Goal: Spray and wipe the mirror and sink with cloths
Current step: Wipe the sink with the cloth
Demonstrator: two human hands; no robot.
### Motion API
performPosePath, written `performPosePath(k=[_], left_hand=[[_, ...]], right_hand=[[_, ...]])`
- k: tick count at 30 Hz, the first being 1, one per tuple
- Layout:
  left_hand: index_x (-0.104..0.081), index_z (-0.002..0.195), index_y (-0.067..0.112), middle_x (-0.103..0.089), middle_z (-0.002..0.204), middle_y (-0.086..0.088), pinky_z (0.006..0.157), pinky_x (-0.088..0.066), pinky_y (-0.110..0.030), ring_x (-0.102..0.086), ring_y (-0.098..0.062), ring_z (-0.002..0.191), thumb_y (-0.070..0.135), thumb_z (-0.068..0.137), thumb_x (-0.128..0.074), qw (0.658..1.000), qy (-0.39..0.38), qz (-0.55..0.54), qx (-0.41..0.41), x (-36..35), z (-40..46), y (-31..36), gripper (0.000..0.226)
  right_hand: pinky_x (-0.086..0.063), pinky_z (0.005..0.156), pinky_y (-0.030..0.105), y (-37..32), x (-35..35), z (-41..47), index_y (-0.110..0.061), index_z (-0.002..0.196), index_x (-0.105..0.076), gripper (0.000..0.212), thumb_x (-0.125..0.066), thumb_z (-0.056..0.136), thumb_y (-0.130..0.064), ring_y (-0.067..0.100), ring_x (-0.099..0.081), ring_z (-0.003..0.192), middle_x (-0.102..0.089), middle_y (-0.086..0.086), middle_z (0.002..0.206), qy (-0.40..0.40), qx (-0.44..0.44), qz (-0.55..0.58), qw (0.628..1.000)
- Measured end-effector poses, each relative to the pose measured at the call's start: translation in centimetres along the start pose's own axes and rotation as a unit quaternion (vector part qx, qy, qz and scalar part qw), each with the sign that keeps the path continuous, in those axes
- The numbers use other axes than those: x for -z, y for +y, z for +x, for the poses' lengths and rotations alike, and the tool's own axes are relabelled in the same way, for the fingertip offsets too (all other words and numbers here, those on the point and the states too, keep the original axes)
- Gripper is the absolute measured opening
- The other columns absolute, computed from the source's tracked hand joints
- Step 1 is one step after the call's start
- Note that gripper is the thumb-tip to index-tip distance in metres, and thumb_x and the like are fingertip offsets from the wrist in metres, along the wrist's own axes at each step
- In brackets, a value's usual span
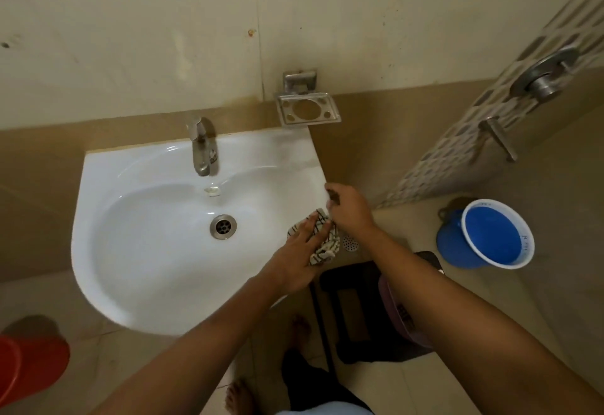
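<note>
Two bare hands meet at the right rim of the white ceramic wall sink (137, 251), at about three o'clock from its round steel drain (223, 226). The left hand (299, 252) lies flat on a crumpled cream cloth with dark stripes (323, 244), fingers (310, 223) straight and slightly spread, pressing it onto the rim, with part of the cloth hanging over the edge. The right hand (349, 207) sits just beyond it at one o'clock, fingers curled down over the sink's edge; whether they pinch the cloth I cannot tell.

At twelve o'clock from the drain stands the steel tap (203, 146), a small pale overflow opening (212, 191) below its spout. A steel wall-mounted soap dish (307, 107) hangs at one o'clock, just past the sink's back corner. On the floor, a blue plastic bucket with a white rim (498, 234) stands well apart at three o'clock, a red plastic bucket (29, 365) at eight o'clock, and a dark stool (362, 313) beneath the right forearm.
</note>
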State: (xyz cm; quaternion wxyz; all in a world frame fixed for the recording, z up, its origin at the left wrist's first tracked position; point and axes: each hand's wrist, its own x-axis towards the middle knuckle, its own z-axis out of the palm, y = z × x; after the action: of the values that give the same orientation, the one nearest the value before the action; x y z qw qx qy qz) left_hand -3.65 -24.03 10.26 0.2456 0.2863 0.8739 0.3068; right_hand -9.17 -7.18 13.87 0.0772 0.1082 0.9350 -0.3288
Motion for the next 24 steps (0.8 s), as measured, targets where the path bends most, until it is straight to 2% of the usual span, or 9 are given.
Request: performPosePath(k=[2,3,5,7,12,14,18,20,24], left_hand=[[0.007,0.15,0.05,0.017,0.164,0.007,0.122,-0.019,-0.045,0.006,-0.019,0.153,0.049,0.098,-0.045,0.999,-0.02,0.04,-0.021,0.3,-2.9,0.1,0.074],[0.007,0.15,0.051,0.015,0.165,0.007,0.122,-0.021,-0.045,0.004,-0.02,0.153,0.052,0.098,-0.042,0.998,-0.028,0.055,-0.033,0.4,-4.5,-0.2,0.072],[0.009,0.148,0.053,0.01,0.166,0.006,0.12,-0.026,-0.045,-0.004,-0.021,0.153,0.055,0.097,-0.039,0.996,-0.044,0.068,-0.039,1.0,-7.6,-1.0,0.071],[0.01,0.148,0.052,-0.001,0.166,0.008,0.118,-0.03,-0.043,-0.016,-0.02,0.151,0.059,0.093,-0.036,0.996,-0.045,0.075,-0.017,2.1,-11.1,-2.5,0.072],[-0.023,0.155,0.035,-0.041,0.155,0.001,0.112,-0.035,-0.035,-0.042,-0.022,0.138,0.059,0.085,-0.04,0.987,-0.02,0.148,0.053,5.1,-19.0,-8.2,0.076],[-0.035,0.151,0.03,-0.051,0.147,-0.001,0.109,-0.039,-0.038,-0.049,-0.023,0.132,0.067,0.082,-0.036,0.976,0.013,0.212,0.05,6.0,-21.2,-10.4,0.078],[-0.059,0.132,0.021,-0.067,0.123,-0.005,0.1,-0.043,-0.047,-0.061,-0.028,0.115,0.07,0.084,-0.035,0.954,0.119,0.266,0.073,5.4,-22.9,-11.5,0.073],[-0.06,0.13,0.023,-0.068,0.119,-0.003,0.101,-0.04,-0.048,-0.061,-0.027,0.112,0.074,0.084,-0.03,0.949,0.145,0.256,0.111,4.2,-22.2,-9.6,0.075],[-0.042,0.144,0.026,-0.057,0.135,0.0,0.111,-0.032,-0.049,-0.05,-0.025,0.127,0.081,0.083,-0.012,0.955,0.111,0.229,0.153,0.6,-18.5,-4.2,0.087]], right_hand=[[-0.047,0.085,0.032,-0.8,-0.7,-1.8,-0.008,0.101,-0.061,0.017,-0.054,0.087,-0.001,0.025,-0.057,0.099,-0.062,0.008,0.107,0.007,0.012,-0.051,0.999],[-0.045,0.087,0.033,-1.1,-1.2,-2.6,-0.006,0.104,-0.06,0.019,-0.053,0.087,0.0,0.026,-0.057,0.104,-0.06,0.009,0.114,0.007,0.023,-0.074,0.997],[-0.041,0.104,0.035,-1.6,-2.1,-4.4,-0.005,0.129,-0.056,0.039,-0.051,0.09,-0.001,0.028,-0.049,0.129,-0.049,0.009,0.145,-0.004,0.035,-0.12,0.992],[-0.034,0.112,0.035,-2.0,-3.0,-6.2,-0.006,0.14,-0.049,0.047,-0.049,0.094,-0.001,0.024,-0.038,0.141,-0.036,0.007,0.156,-0.008,0.049,-0.154,0.987],[-0.035,0.109,0.03,-2.1,-4.5,-9.5,-0.002,0.123,-0.062,0.031,-0.047,0.095,-0.003,0.023,-0.041,0.135,-0.051,0.012,0.141,0.009,0.1,-0.195,0.976],[-0.038,0.105,0.032,-2.0,-4.5,-10.3,-0.002,0.113,-0.066,0.026,-0.047,0.096,-0.005,0.025,-0.046,0.128,-0.057,0.013,0.131,0.01,0.114,-0.203,0.972],[-0.045,0.101,0.041,-1.9,-4.2,-11.4,-0.003,0.113,-0.066,0.027,-0.043,0.099,-0.011,0.025,-0.046,0.126,-0.057,0.012,0.129,-0.001,0.137,-0.205,0.969],[-0.045,0.103,0.043,-1.8,-4.3,-11.7,-0.001,0.115,-0.065,0.028,-0.043,0.1,-0.01,0.027,-0.045,0.129,-0.058,0.013,0.13,-0.005,0.153,-0.211,0.966],[-0.044,0.1,0.041,-1.2,-4.6,-11.8,0.003,0.112,-0.066,0.027,-0.044,0.1,-0.008,0.031,-0.047,0.128,-0.062,0.017,0.126,0.023,0.183,-0.203,0.962]])
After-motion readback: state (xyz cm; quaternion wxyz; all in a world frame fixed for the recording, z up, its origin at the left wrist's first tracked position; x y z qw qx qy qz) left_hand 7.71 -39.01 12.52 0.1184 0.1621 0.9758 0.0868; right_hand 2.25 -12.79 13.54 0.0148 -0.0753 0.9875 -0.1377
